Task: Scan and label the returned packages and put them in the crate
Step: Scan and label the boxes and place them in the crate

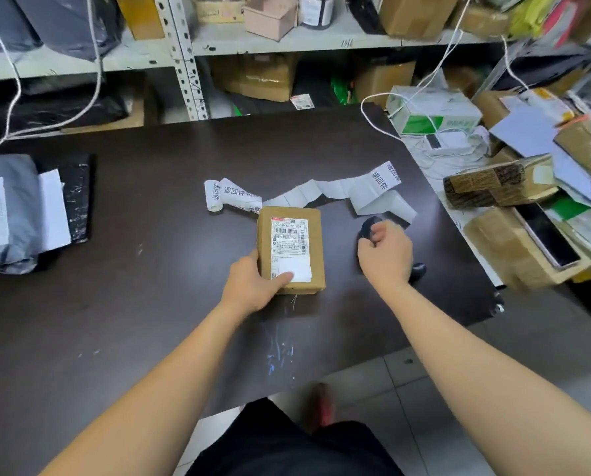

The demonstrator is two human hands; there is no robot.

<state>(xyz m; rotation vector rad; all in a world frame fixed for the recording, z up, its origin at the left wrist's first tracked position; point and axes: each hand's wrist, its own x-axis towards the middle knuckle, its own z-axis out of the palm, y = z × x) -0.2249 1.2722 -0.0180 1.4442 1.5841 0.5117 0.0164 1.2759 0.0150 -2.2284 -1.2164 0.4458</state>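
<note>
When looking down at the dark table [132, 321], note metal shelving [184, 56] behind its far edge, loaded with cartons and bags. Find a heap of taped cardboard parcels [514, 249] off the right edge and grey poly mailers [22, 207] stacked at the left edge. Locate a white label strip [321, 192] lying unrolled across the table centre, printed with black characters at both ends, left end curled. Locate the brown package [290, 249] flat on the table just in front of that strip, touching its left part, with shipping label facing up. Note the left hand [252, 286] gripping the near left corner of the package, with thumb pressed on the label and fingers wrapped around the side. Note the right hand [386, 252] just right of the package, apart from it, with fingers curled around a black scanner [368, 228] held low at the table; contact with the surface not discernible.
</note>
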